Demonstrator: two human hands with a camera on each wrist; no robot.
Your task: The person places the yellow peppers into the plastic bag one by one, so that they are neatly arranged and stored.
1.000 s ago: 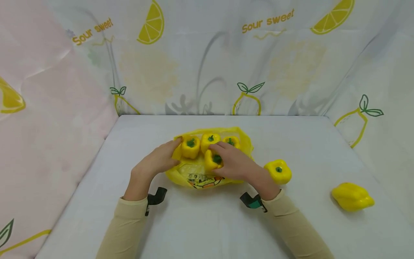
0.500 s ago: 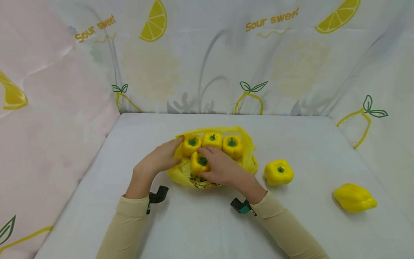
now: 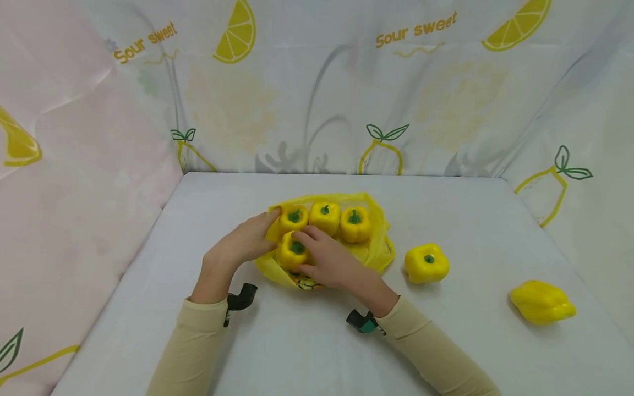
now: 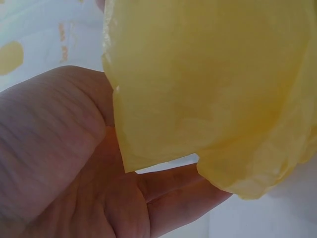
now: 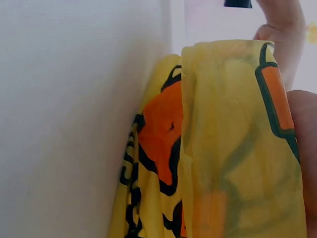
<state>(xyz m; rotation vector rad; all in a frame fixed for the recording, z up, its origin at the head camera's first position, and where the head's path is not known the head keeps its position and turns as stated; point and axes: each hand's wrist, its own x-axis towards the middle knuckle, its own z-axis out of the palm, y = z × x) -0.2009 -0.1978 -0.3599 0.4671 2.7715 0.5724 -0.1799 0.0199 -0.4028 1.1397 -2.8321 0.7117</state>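
Note:
In the head view, a yellow plastic bag (image 3: pixel 378 242) lies spread wide at its mouth, with dark and orange print on its front. My left hand (image 3: pixel 242 239) grips the bag's left edge; the left wrist view has the thin plastic (image 4: pixel 198 84) hanging over the fingers. Inside, my right hand (image 3: pixel 329 258) holds a yellow bell pepper (image 3: pixel 287 250) by its sides, green stem showing. Behind it in the bag sit three more peppers: a left one (image 3: pixel 294 216), a middle one (image 3: pixel 324 217) and a right one (image 3: pixel 355 224). Plastic hides the right fingertips in the right wrist view.
On the white table (image 3: pixel 297 341), right of the bag, stands another yellow bell pepper (image 3: pixel 426 264). Farther right a last bell pepper (image 3: pixel 542 302) lies on its side. A printed lemon-pattern cloth (image 3: pixel 307 82) encloses the table at the back and sides.
My right hand has carried its bell pepper leftward within the bag, close to the left hand. The pepper at the bag's back right is now uncovered. My left hand has stayed at the edge.

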